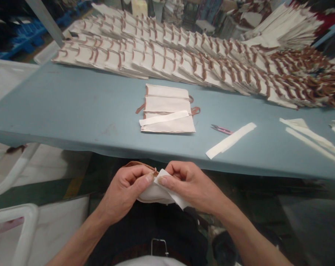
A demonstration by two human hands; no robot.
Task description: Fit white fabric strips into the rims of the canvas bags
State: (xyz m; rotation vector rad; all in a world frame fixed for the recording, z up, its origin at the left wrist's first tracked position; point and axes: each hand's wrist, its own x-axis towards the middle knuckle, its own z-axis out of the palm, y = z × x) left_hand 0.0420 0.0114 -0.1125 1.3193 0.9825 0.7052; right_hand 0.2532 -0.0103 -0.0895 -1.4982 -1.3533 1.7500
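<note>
Between my hands, over my lap in front of the table edge, is a cream fabric piece (153,195) with brown trim. My left hand (128,188) pinches its trimmed edge between thumb and fingers. A white strip (180,201) is pinched in my right hand (188,183), its upper end against the fabric edge close to my left thumb. Beyond them on the table lie several cream fabric pieces (167,104) with brown trim and loops, one overlapping another. Another white strip (164,118) rests across the nearest piece.
Pink-handled thread snips (222,129) lie beside a white strip (231,140) on the blue-covered table (106,111). More strips (314,136) are at the right. Long overlapping rows of trimmed fabric pieces (156,59) fill the back. White bins (14,225) stand at the left.
</note>
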